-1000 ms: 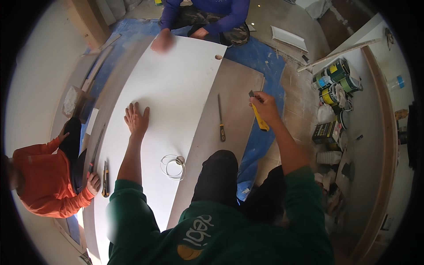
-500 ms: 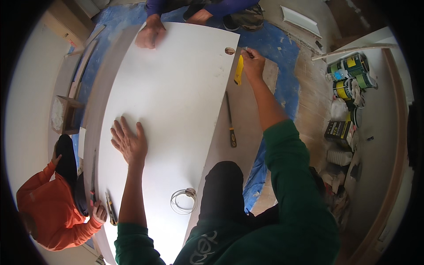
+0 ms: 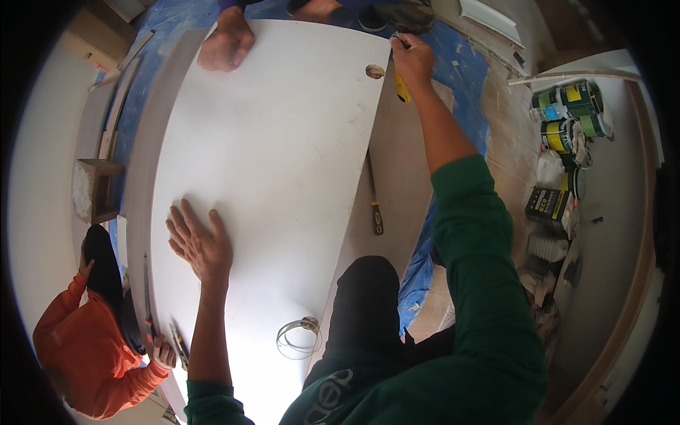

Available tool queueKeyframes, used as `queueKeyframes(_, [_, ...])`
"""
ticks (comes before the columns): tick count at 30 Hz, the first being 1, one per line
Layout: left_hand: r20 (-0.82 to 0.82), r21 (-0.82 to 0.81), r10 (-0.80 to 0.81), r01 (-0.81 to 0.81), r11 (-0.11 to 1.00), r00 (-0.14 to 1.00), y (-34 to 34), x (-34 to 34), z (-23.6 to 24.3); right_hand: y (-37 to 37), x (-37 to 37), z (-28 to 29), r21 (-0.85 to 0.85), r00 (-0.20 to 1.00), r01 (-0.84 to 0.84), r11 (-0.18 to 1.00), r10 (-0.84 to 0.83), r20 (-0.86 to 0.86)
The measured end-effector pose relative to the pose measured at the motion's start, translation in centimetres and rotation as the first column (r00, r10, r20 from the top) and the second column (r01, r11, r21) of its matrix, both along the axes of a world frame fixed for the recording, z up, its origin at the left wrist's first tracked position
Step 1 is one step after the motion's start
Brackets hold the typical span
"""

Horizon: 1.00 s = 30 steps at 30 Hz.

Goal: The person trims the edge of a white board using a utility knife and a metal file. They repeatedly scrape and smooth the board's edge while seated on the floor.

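Note:
A large white panel [image 3: 276, 142] stretches away in front of me. My left hand [image 3: 200, 244] lies flat on it, fingers spread. At the panel's far right corner my right hand [image 3: 414, 62] is closed on a yellow utility knife [image 3: 402, 88], whose handle hangs below the fingers; its tip is at the panel's edge. A round cutout [image 3: 375, 71] lies close to that hand. Beyond the panel's right edge rests a long thin tool [image 3: 377, 218] with a black and yellow handle. A thin coiled cable [image 3: 297, 340] sits near another hole [image 3: 309, 322] at the near right.
A co-worker's fist [image 3: 228, 41] presses on the panel's far left. At the left, a person in an orange top [image 3: 95, 354] has a hand beside a cutter [image 3: 179, 346]. Paint cans [image 3: 581, 99] and a black box [image 3: 547, 203] line the right wall. Blue sheeting [image 3: 464, 78] covers some floor.
My right hand has moved farther away along the panel's right edge, carrying the utility knife to the corner. My left hand stays flat on the panel. The view has shifted slightly.

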<state>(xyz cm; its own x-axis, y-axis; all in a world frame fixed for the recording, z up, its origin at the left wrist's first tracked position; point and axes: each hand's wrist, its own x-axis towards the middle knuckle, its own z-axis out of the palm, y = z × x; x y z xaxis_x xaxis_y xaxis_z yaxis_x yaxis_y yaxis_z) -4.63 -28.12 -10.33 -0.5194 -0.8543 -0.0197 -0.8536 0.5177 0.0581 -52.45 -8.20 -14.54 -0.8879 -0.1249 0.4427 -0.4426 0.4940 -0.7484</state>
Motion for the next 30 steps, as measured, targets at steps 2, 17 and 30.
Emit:
queueKeyframes(2, [-0.013, 0.005, -0.032, 0.032, 0.999, 0.999, 0.1, -0.4, -0.3, 0.9, -0.9, -0.5, 0.017, 0.999, 0.007, 1.0, -0.006, -0.048])
queueKeyframes(17, [0.004, 0.021, -0.028, 0.028, 0.999, 1.0, 0.1, -0.5, -0.2, 6.2, 34.6, 3.0, -0.06, 0.984, -0.133, 0.989, 0.139, 0.114])
queueKeyframes(30, [-0.012, -0.059, -0.05, 0.05, 0.997, 0.999, -0.2, 0.3, -1.1, 1.5, 2.6, 0.0, -0.017, 0.994, -0.043, 0.999, 0.041, -0.103])
